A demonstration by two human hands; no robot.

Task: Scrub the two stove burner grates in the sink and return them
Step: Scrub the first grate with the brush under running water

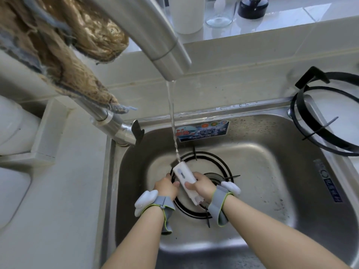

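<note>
One black ring-shaped burner grate [217, 162] lies in the steel sink [272, 191] over the drain. My left hand [167, 188] grips its left rim. My right hand [202, 186] holds a white scrub brush [185, 176] across the grate, its far end under the thin stream of water from the faucet [165, 49]. The second black grate [320, 121] rests tilted on the sink's right edge and the counter, away from both hands.
A brown rag [64, 45] hangs over the faucet arm at the upper left. On the back ledge stand a glass jar [220, 12], a white container [187, 16] and a dark bottle [252, 6]. A white appliance [13, 129] sits on the left counter.
</note>
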